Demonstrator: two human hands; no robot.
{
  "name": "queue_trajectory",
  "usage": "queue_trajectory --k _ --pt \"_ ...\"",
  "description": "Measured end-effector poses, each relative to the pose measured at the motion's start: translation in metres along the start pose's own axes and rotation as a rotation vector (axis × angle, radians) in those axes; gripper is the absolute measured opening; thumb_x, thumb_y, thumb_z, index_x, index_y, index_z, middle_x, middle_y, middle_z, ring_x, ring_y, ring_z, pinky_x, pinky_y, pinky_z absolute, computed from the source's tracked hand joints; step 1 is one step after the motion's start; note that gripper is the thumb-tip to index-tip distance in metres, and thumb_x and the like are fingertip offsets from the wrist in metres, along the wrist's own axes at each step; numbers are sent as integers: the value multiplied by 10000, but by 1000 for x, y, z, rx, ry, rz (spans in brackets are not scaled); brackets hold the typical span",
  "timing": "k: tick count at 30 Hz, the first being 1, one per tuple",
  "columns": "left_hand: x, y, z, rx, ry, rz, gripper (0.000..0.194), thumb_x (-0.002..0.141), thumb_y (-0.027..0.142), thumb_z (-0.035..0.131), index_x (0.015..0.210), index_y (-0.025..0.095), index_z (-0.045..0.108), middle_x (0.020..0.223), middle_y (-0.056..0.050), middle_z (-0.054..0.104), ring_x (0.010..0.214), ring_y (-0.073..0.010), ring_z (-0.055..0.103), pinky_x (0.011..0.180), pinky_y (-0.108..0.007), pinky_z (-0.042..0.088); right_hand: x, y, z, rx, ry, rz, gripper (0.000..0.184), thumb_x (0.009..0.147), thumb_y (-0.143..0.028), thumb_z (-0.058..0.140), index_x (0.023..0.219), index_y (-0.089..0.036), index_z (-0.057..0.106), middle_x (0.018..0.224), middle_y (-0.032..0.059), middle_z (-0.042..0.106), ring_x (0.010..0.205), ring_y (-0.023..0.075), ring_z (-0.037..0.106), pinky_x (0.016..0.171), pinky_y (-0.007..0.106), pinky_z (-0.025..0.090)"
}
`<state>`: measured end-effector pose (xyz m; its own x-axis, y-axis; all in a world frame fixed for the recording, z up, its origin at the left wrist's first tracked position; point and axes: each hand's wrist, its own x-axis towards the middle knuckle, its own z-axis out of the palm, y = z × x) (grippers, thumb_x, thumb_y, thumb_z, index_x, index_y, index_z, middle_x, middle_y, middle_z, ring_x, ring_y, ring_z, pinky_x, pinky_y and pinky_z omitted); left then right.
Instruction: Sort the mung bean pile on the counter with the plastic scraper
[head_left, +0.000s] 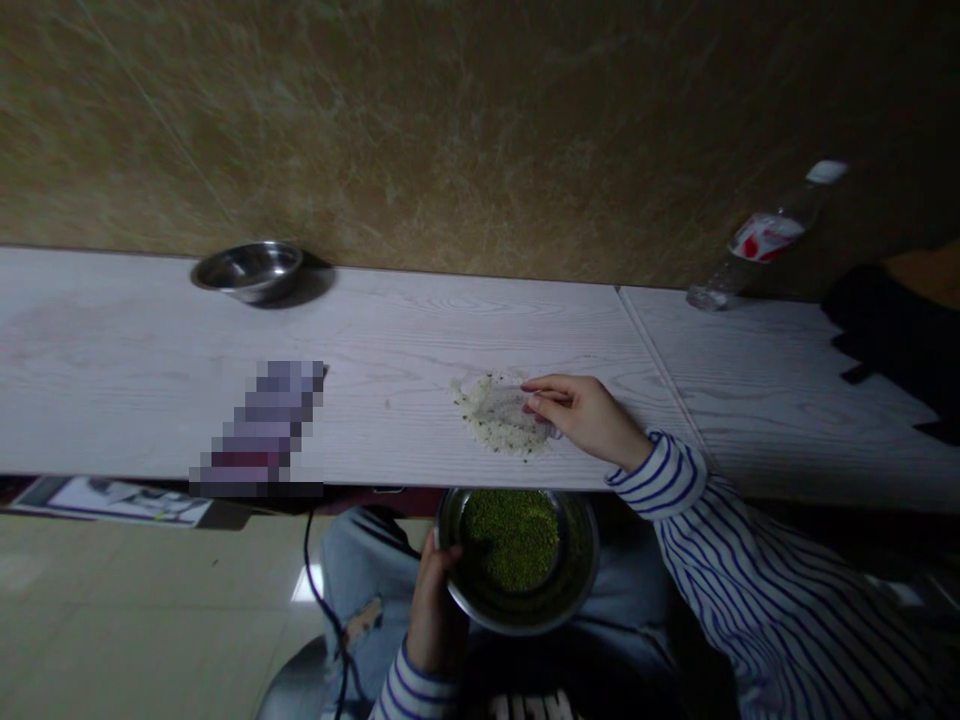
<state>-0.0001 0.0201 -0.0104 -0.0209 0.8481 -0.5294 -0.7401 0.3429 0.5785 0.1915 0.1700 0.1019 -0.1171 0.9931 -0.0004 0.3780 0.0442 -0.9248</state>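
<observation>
My left hand (436, 605) grips the left rim of a steel bowl (587, 560), its thumb over the edge. Green beans (517, 540), which look like mung beans, cover the bottom of this bowl, held over my lap just under the table's front edge. Above the table, my right hand (589, 412) reaches in from the right over a thin spread of white rice (499, 436) dotted with small green beans. Its thumb and fingers come together in a pinch at the rice. Whatever lies between those fingertips is too small to make out.
A second steel bowl (251, 275) sits by the wall at the back left of the white table (390, 330). Nearer the front lies a blurred-out flat object (262, 430). A clear bottle (765, 237) stands at the back right, beside dark cloth (892, 330). A cable (319, 595) hangs down front left.
</observation>
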Motion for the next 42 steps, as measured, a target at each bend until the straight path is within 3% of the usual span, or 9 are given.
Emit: queue_trajectory --k 8,14,21,30,35,42 --pt "-2 0 4 18 5 7 508 709 264 686 1215 221 702 1042 -71 761 1167 -347 640 992 -462 497 -12 -1 -8 -3 -38 -40 224 844 -180 674 1041 -185 779 891 76 803 796 201 766 767 358 639" --pt "0 -1 4 18 14 -2 508 709 261 685 1217 232 703 1053 -59 760 1161 -323 639 1009 -437 485 -22 14 -39 -52 121 -42 301 799 -353 746 1036 -171 781 944 106 804 870 250 769 840 417 636" --pt "1 -2 4 26 19 -4 477 708 274 694 1182 226 717 1048 -64 763 1125 -327 656 1008 -465 483 -37 28 -60 -78 208 -7 318 757 -408 781 978 -180 793 878 100 810 792 249 779 711 354 652" --pt "0 -3 5 21 18 -27 483 706 257 706 1188 229 720 1099 -70 762 1232 -344 608 1044 -463 469 -37 22 -45 -120 161 -21 244 788 -275 704 990 -170 792 906 91 813 806 233 774 757 358 650" --pt "1 -4 4 27 29 -7 494 693 268 709 1184 223 717 1113 -68 757 1221 -336 614 1052 -454 459 -40 16 -36 -99 111 -3 251 800 -284 704 1004 -166 792 909 98 810 810 238 774 783 377 651" --pt "-1 -2 5 35 40 -19 484 693 271 698 1175 229 722 1081 -61 763 1179 -328 636 1022 -437 474 -49 16 -48 -39 193 6 260 765 -345 762 968 -185 792 855 94 813 810 255 786 768 370 658"
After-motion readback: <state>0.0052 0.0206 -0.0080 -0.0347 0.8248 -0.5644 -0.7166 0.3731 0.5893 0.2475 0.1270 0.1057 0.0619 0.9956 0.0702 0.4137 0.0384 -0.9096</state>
